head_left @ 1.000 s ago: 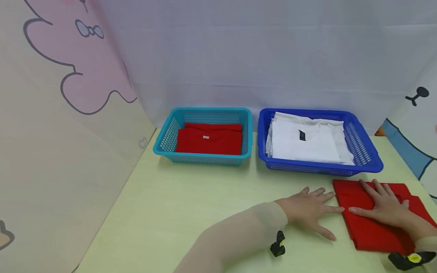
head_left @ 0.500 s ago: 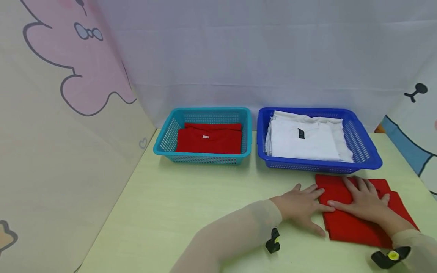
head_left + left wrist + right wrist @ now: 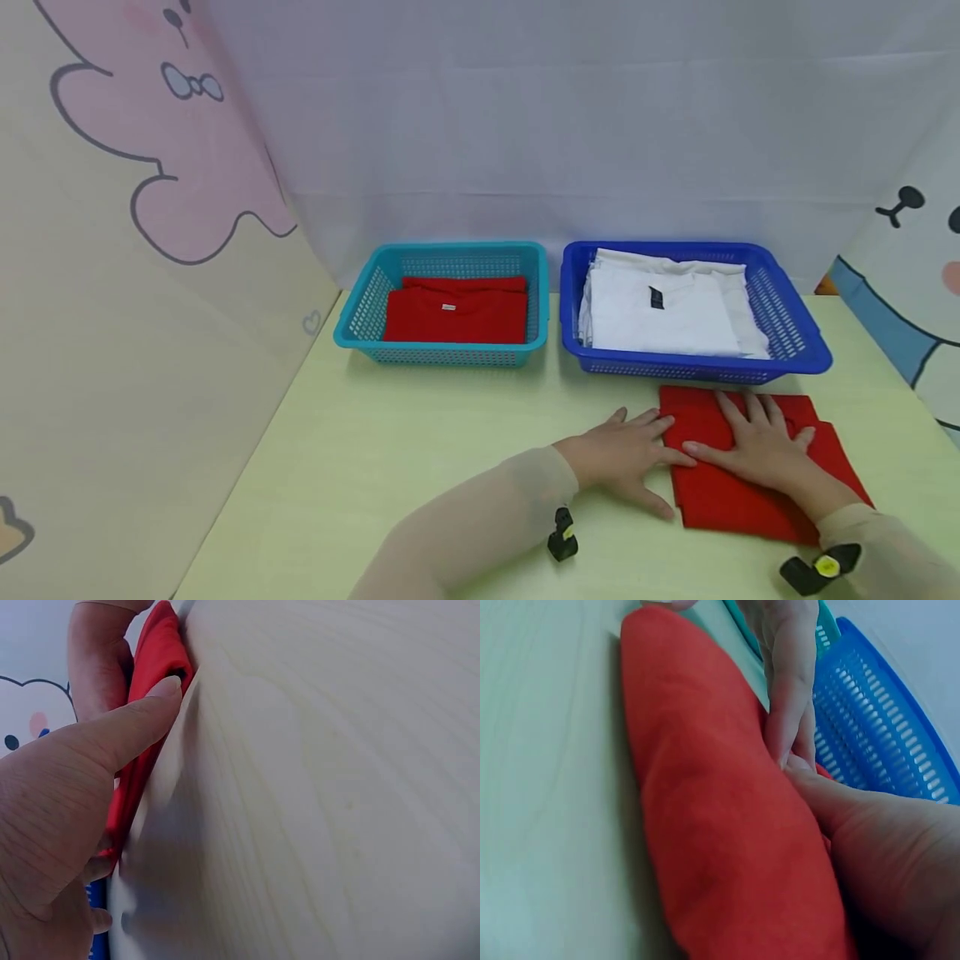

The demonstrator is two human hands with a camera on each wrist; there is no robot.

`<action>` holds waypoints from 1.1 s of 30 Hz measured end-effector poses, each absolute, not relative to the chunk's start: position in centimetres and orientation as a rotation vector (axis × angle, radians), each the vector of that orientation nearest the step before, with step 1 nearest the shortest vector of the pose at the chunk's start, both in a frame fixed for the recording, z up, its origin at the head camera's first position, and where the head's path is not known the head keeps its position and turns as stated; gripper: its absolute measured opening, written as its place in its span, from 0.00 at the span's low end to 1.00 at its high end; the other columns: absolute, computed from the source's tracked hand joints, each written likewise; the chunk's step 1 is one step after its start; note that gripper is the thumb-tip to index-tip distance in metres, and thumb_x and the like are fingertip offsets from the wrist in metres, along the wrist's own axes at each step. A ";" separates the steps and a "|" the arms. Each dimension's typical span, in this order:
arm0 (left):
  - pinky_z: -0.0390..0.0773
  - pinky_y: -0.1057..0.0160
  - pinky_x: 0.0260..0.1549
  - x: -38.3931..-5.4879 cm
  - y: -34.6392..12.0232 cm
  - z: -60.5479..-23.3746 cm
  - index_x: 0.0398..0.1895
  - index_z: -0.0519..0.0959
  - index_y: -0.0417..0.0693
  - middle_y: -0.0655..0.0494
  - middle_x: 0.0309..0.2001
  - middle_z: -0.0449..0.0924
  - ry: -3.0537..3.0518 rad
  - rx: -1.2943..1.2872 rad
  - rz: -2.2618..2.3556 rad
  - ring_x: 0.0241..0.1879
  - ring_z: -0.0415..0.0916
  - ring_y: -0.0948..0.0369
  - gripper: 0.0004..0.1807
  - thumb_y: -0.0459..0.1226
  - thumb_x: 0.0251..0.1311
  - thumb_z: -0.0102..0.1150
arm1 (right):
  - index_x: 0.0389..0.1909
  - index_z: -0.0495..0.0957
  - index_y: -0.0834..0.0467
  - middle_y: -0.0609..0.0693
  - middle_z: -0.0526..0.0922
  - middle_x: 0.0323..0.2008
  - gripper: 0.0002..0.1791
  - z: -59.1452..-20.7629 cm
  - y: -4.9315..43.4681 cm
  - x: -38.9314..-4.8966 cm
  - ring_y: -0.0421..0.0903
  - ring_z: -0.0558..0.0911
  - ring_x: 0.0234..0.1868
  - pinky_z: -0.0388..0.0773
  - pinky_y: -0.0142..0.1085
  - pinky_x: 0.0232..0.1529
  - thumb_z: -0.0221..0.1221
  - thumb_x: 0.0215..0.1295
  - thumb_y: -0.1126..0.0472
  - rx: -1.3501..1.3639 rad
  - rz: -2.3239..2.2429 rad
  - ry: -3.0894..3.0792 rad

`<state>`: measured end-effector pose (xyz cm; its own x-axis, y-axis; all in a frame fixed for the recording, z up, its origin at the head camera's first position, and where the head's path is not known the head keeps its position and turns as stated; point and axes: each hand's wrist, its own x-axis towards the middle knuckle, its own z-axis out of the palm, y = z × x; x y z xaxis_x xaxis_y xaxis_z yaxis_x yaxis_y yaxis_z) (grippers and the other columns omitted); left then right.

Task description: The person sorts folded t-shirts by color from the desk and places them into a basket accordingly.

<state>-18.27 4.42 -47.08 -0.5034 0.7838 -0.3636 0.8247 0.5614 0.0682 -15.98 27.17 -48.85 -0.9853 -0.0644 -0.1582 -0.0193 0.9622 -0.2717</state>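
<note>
A folded red shirt (image 3: 787,492) lies flat on the table in front of the blue basket. My right hand (image 3: 765,450) rests on top of it with fingers spread and the thumb pointing left. At the shirt's left edge is my left hand (image 3: 626,458), its fingers spread and fingertips over that edge, its thumb toward the near corner. In the left wrist view the thumb of my left hand (image 3: 52,817) lies at the red cloth (image 3: 161,656). The right wrist view shows the shirt's thick rounded fold (image 3: 712,802) beside my right hand (image 3: 892,855).
A teal basket (image 3: 442,356) holding folded red clothing (image 3: 457,321) stands at the back left. Right of it, a blue basket (image 3: 682,365) holds folded white shirts (image 3: 660,321). A curtain (image 3: 487,133) hangs behind the pale table (image 3: 337,467).
The red shirt has slid leftward across the table with both hands on it. Its right side, cut off by the frame earlier, now shows. Both baskets stay in place.
</note>
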 end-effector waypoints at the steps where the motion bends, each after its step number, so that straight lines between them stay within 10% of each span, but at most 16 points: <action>1: 0.41 0.48 0.70 -18.3 4.1 -47.1 0.68 0.46 0.93 0.67 0.76 0.32 2.448 1.319 -0.162 0.75 0.26 0.61 0.44 0.78 0.44 0.45 | 0.73 0.45 0.67 0.78 0.36 0.68 0.65 -48.8 26.8 -16.0 0.79 0.33 0.66 0.28 0.82 0.44 0.55 0.49 0.23 -0.067 -0.410 2.948; 15: 0.49 0.50 0.70 -18.2 3.4 -45.9 0.69 0.61 0.76 0.65 0.73 0.49 2.551 1.260 0.023 0.74 0.41 0.61 0.44 0.75 0.47 0.48 | 0.71 0.54 0.67 0.76 0.52 0.66 0.58 -47.5 27.7 -16.0 0.78 0.51 0.62 0.45 0.82 0.46 0.60 0.52 0.29 -0.208 -0.456 2.973; 23: 0.46 0.55 0.70 -18.1 6.2 -46.2 0.77 0.39 0.65 0.63 0.77 0.35 2.671 1.070 -0.051 0.75 0.33 0.60 0.62 0.81 0.39 0.40 | 0.72 0.51 0.66 0.75 0.54 0.67 0.59 -47.8 33.2 -15.6 0.76 0.51 0.65 0.49 0.82 0.43 0.67 0.50 0.36 -0.355 -0.509 2.984; 33: 0.46 0.53 0.70 -18.1 7.1 -47.7 0.76 0.37 0.67 0.66 0.76 0.34 2.672 0.939 -0.180 0.75 0.33 0.63 0.68 0.85 0.29 0.39 | 0.73 0.52 0.65 0.73 0.53 0.68 0.57 -49.9 34.8 -15.4 0.74 0.52 0.66 0.48 0.82 0.42 0.67 0.50 0.38 -0.429 -0.506 2.960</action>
<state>-18.10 7.09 -47.75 -0.7404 0.5899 -0.3223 0.6277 0.7782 -0.0177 -15.44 34.76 -49.89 -0.9542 -0.2933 -0.0583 -0.2573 0.9045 -0.3402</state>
